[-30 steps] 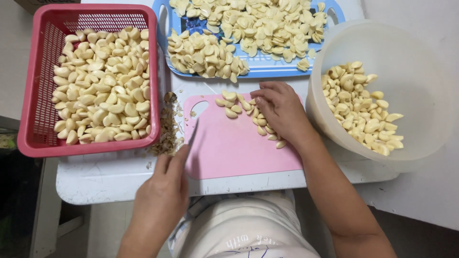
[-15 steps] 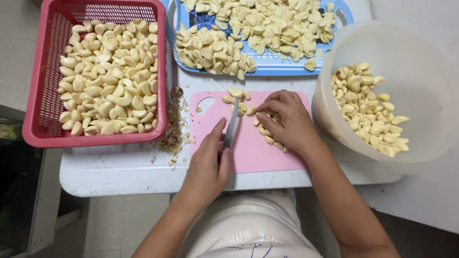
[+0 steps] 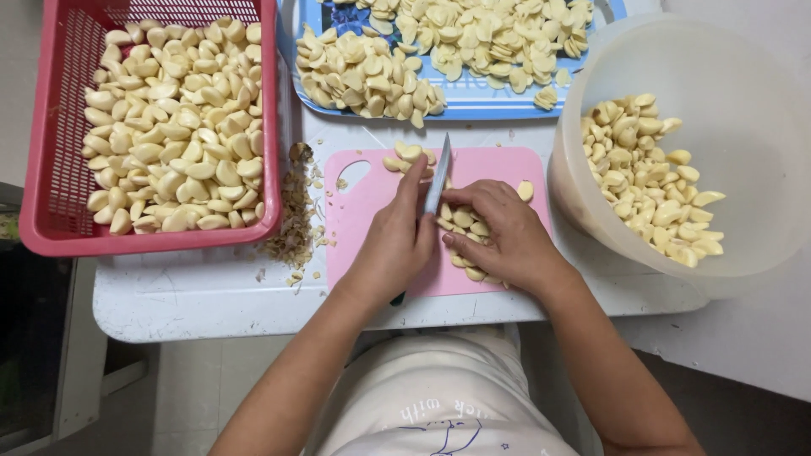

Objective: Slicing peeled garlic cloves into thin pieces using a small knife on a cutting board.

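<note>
Left hand: fingers closed round knife, over pink board.
Right hand: fingers curled on cloves, mid-board.
Room: board's left part bare; red basket beyond its left edge.

My cutting board is lying on the bench, the basket sitting to its left and the bowl to its right. The tray is resting behind the board.

A white table carries everything. A red basket sits at its left edge and a pink cutting board at the front. A blue tray lies at the back, a white bowl at the right edge.
</note>
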